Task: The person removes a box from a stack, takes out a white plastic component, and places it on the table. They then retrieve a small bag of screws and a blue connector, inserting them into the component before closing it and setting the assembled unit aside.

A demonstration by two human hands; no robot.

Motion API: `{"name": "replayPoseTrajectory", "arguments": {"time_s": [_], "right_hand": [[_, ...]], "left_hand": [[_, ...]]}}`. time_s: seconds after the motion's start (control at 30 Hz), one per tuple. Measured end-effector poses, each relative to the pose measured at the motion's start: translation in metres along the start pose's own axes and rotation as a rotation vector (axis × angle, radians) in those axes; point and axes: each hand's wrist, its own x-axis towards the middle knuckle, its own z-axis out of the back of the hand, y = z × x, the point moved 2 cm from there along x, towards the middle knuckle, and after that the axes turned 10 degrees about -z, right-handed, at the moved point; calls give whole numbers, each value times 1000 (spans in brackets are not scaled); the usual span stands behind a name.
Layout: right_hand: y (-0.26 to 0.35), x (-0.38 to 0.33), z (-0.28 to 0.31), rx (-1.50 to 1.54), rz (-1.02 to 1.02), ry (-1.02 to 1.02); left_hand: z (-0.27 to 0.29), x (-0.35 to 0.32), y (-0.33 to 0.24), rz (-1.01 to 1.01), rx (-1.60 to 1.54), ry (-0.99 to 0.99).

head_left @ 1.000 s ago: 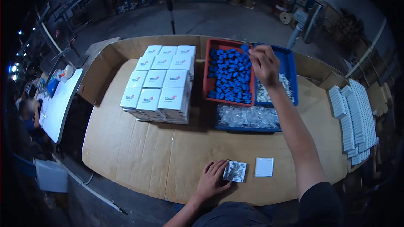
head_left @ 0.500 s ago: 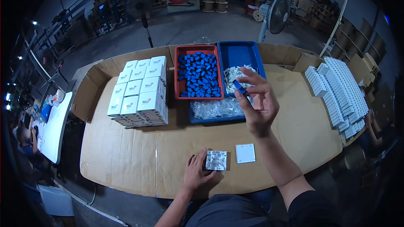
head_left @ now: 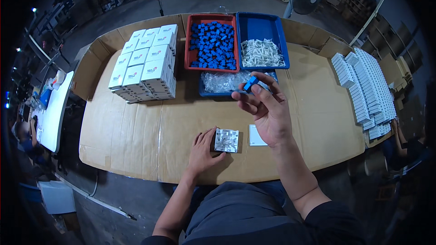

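My right hand (head_left: 270, 109) is raised over the cardboard work surface, a small blue plastic adapter (head_left: 250, 83) pinched between thumb and fingers. Below it lies a square white cover plate (head_left: 257, 137), partly hidden by my wrist. On the cardboard, my left hand (head_left: 203, 152) rests with fingers spread along the left side of an open white square box (head_left: 221, 144), its thumb by the near corner. Clear and white small parts show inside this box, too small to make out singly.
A red tray (head_left: 187, 59) of blue adapters stands beside a blue tray (head_left: 259, 20) with small white parts. Nearer is another blue tray (head_left: 213, 94) of clear plastic bags. Stacked white boxes (head_left: 143, 61) stand left, rows of white pieces (head_left: 365, 90) right. Cardboard walls (head_left: 313, 34) edge the surface.
The blue adapter and my right hand have come nearer to me and lower, away from the tray of white parts. The view has tilted down. My left hand stays at the box.
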Motion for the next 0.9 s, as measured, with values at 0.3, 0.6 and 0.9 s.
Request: {"name": "replayPoseTrajectory", "arguments": {"time_s": [0.3,0.6,0.9], "right_hand": [[-59,-8,72,-147,-148,-163],[-93,-27,112,-251,-187,-196],[-109,-35,127,-464,-220,-239]], "left_hand": [[-1,1,5,-38,7,-28],[-3,0,2,-11,13,-24],[-1,-1,5,9,-33,-63]]}}
